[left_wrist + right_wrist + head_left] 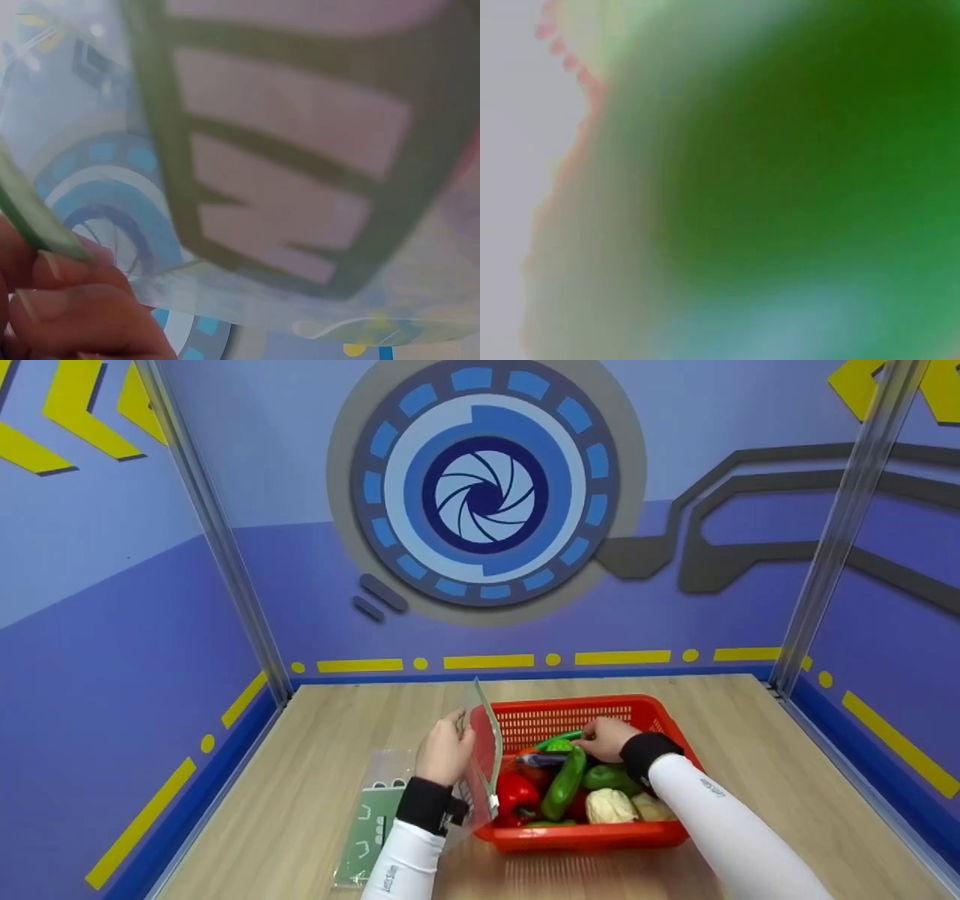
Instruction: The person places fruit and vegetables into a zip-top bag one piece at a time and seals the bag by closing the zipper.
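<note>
In the head view my left hand (444,751) holds up a clear zip bag (486,735) by its side edge, left of the red basket. The bag stands upright with its green-trimmed top toward the basket; its printed side fills the left wrist view, where fingertips pinch the green strip (37,217). My right hand (609,739) reaches into the basket (585,838), fingertips down among the vegetables beside a thin green chili (556,739) and a long green pepper (564,784). Whether it grips one is hidden. Blurred green fills the right wrist view.
Inside the basket also lie a red bell pepper (516,796), a purple eggplant (546,760), a whitish cauliflower-like piece (610,807) and a dark green vegetable (610,778). A flat green printed bag (361,829) lies on the wooden table (300,780). Walls enclose the table.
</note>
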`<state>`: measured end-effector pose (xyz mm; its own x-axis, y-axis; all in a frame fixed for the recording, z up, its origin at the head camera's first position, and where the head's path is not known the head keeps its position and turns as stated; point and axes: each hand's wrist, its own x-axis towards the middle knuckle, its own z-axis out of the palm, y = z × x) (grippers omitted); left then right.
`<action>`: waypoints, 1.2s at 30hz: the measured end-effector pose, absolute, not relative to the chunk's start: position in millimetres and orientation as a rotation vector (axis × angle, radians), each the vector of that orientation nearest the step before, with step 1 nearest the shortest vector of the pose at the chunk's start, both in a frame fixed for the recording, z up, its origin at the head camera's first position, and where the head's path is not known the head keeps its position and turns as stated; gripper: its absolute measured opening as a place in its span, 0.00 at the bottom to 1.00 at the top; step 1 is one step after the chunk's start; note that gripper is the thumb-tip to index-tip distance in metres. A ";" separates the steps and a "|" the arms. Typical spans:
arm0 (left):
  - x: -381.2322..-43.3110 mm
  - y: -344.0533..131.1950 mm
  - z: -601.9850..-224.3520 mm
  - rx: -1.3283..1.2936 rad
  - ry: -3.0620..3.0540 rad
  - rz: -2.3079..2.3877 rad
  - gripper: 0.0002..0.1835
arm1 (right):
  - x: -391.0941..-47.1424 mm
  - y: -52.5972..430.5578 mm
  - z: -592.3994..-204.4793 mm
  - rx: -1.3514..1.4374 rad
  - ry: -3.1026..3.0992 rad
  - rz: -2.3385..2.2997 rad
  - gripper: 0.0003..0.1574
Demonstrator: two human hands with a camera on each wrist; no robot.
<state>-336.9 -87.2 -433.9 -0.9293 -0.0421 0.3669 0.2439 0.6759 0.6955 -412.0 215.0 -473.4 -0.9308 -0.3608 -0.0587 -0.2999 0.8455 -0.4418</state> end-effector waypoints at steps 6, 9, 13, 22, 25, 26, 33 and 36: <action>-337.1 -85.7 -431.7 -0.153 -2.538 -1.135 0.22 | -405.3 211.7 -474.7 -0.506 2.829 -0.669 0.31; -336.7 -84.9 -431.8 -0.152 -2.538 -1.141 0.22 | -404.8 211.9 -475.2 -0.543 2.821 -0.671 0.32; -336.7 -84.6 -431.6 -0.148 -2.539 -1.149 0.22 | -406.3 214.7 -476.0 -0.579 2.841 -0.739 0.29; -336.5 -84.6 -430.4 -0.124 -2.548 -1.173 0.23 | -407.0 216.3 -454.7 -0.472 2.858 -1.068 0.32; -336.5 -84.5 -428.9 -0.106 -2.552 -1.191 0.23 | -404.1 211.5 -439.0 -0.452 2.851 -1.180 0.32; -336.5 -84.5 -428.5 -0.098 -2.550 -1.198 0.23 | -402.4 208.6 -433.5 -0.481 2.854 -1.189 0.32; -336.6 -83.9 -427.2 -0.062 -2.544 -1.204 0.23 | -379.0 177.7 -402.2 -0.776 2.899 -0.981 0.28; -335.5 -82.6 -427.7 -0.059 -2.534 -1.143 0.22 | -369.6 166.2 -396.1 -0.854 2.901 -0.895 0.26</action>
<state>-335.5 -82.6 -427.7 -0.9347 -0.1075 0.3387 0.1828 0.6719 0.7177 -369.6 166.2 -396.1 -0.8533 -0.4946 0.1654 -0.5018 0.6922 -0.5187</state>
